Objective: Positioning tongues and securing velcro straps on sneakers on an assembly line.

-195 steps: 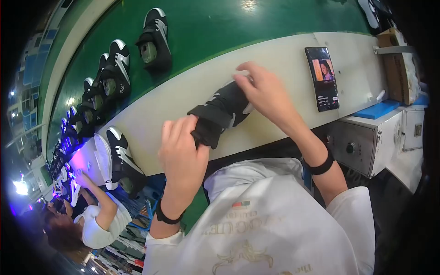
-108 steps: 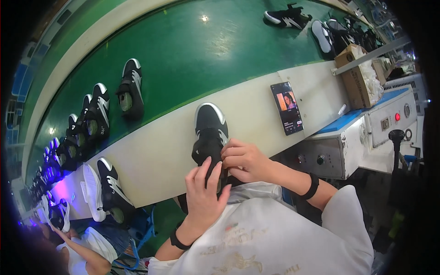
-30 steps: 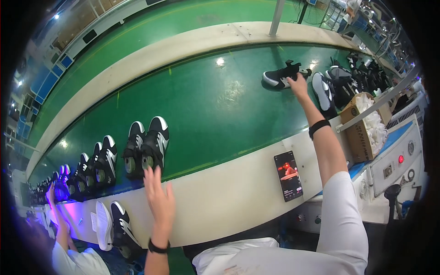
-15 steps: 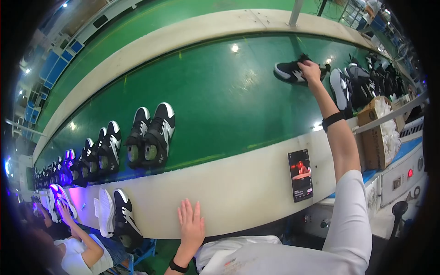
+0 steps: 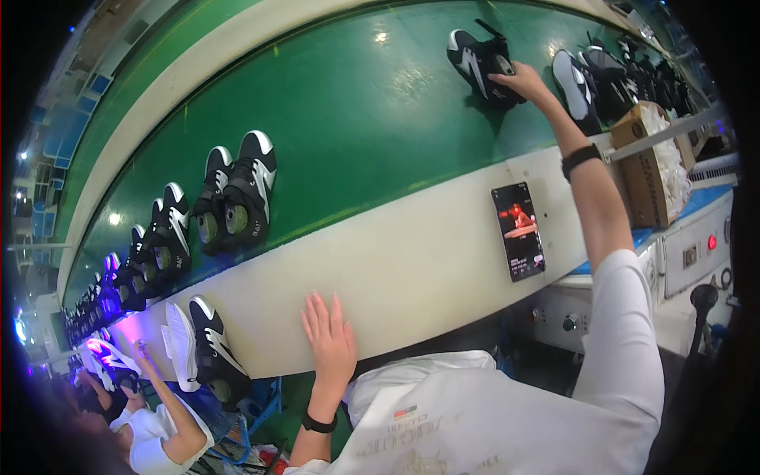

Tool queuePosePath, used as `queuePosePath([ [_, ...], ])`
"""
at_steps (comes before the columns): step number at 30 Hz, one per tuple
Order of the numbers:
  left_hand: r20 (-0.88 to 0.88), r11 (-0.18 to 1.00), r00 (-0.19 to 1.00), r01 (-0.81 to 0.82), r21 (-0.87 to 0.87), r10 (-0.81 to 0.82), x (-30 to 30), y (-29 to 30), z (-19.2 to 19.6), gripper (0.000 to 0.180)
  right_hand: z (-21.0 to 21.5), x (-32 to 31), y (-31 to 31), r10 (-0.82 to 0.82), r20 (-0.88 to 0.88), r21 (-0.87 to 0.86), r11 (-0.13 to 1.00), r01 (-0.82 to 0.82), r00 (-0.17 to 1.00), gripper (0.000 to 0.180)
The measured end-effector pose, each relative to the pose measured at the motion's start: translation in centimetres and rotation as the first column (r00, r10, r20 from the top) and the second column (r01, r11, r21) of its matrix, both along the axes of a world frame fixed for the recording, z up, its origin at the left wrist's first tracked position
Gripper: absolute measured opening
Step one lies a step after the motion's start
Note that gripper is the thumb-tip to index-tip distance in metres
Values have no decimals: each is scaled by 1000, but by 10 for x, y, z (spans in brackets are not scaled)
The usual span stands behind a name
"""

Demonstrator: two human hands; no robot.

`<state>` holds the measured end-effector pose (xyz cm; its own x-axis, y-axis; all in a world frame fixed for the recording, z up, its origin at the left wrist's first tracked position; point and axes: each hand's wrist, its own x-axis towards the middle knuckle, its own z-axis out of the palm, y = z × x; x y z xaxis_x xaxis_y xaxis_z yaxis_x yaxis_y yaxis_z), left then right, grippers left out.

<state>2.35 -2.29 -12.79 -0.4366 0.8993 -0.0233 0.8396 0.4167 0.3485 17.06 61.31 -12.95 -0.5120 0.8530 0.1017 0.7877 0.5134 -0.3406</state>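
Here, right fingers (image 5: 507, 81) curled round a black shoe (image 5: 473, 66), left fingers (image 5: 319, 313) empty, extended, slightly parted.

Right hand (image 5: 518, 81): holding black-and-white shoe (image 5: 473, 63) at heel, over green surface (image 5: 340, 150). Left hand (image 5: 329, 342): fingers extended, over pale ledge (image 5: 419, 277). Phone (image 5: 518, 232): on ledge, screen lit. Shoe row (image 5: 171, 231): left, far end too blurred to count.

glare spots on green surface (image 5: 348, 142)
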Motion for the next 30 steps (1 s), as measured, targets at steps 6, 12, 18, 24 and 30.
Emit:
queuePosePath([
  [6,-19,1000,999,27,2,-27,2,6,-3,59,-24,-20,-48,-366,-286,-423,877,226,886,59],
  [12,152,999,988,-8,46,1,1,10,8,60,85,-19,-218,-417,-372,-878,447,-169,829,43],
  [18,779,965,625,-231,124,49,31,40,70,70,98,12,-397,39,-383,-624,726,-289,923,54],
  [24,654,969,754,-204,137,66,26,0,61,73,81,32,-491,3,-571,-763,366,-533,821,32],
  [30,785,977,583,-126,-171,212,11,-4,82,66,67,6,-482,187,-855,-240,685,-688,485,44],
])
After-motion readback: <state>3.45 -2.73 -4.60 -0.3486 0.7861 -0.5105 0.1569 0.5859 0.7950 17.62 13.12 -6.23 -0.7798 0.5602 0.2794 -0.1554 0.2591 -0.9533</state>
